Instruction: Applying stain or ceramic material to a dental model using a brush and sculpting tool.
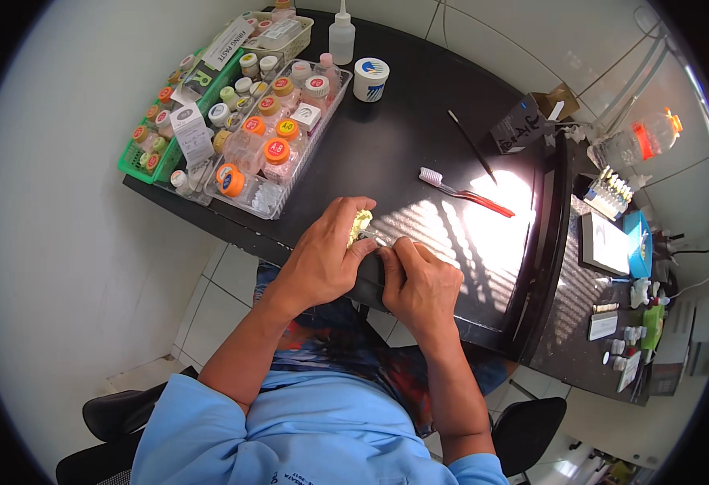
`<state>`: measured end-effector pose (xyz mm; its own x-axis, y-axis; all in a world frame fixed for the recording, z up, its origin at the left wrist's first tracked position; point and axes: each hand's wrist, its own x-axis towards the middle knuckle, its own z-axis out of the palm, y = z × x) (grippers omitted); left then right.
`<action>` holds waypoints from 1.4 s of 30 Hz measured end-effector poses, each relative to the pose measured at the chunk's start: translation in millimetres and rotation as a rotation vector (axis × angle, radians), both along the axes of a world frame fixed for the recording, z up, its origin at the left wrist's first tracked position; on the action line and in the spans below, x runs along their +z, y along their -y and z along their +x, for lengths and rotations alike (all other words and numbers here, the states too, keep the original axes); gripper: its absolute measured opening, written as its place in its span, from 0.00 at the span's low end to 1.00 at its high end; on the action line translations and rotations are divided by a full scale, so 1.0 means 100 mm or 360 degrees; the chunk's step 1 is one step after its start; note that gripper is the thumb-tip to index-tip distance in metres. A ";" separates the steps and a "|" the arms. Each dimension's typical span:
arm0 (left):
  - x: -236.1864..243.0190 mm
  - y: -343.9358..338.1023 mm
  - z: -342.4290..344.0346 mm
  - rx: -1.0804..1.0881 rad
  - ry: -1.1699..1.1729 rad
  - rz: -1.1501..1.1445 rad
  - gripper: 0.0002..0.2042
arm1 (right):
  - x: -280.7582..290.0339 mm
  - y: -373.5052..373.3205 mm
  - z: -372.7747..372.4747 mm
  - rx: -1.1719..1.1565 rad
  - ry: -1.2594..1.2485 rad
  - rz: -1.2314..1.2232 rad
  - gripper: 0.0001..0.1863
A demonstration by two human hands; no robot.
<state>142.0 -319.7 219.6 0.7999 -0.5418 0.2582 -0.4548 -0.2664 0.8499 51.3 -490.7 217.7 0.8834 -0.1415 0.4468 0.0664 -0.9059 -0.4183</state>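
Note:
At the table's near edge, my left hand [319, 257] is closed round a small, lumpy pale yellow piece [360, 225] that looks like a plaster dental cast. Beside it, my right hand [423, 284] is closed on a slim tool, and its light metallic tip [377, 240] points toward the yellow piece. Most of the tool is hidden by the fingers, so its exact kind does not show. Whether the tip touches the cast is too small to tell. A dark rounded shape [370, 283] lies below and between my hands.
Clear trays of capped jars [277, 151] and a green basket [138, 162] stand at left. Behind are a squeeze bottle [341, 40] and white tub [370, 80]. A toothbrush [467, 196] and thin brush [471, 145] lie at right. Farther right, a side counter [560, 343] holds small items.

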 end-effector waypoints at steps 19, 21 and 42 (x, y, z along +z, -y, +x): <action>-0.04 0.03 0.00 0.0027 0.0055 0.0047 0.19 | 0.00 0.01 0.00 -0.0023 -0.0009 -0.0024 0.15; -0.04 0.03 0.00 0.0028 0.0055 0.0050 0.19 | 0.00 0.01 -0.01 -0.0022 -0.0013 -0.0024 0.15; -0.02 0.03 0.02 0.0000 0.0010 0.0074 0.17 | -0.02 0.03 0.01 -0.0014 0.0038 -0.0012 0.14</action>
<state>143.7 -323.0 217.1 0.7984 -0.5533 0.2376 -0.4599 -0.3055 0.8338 51.9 -493.9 215.9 0.8712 -0.1454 0.4689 0.0686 -0.9097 -0.4096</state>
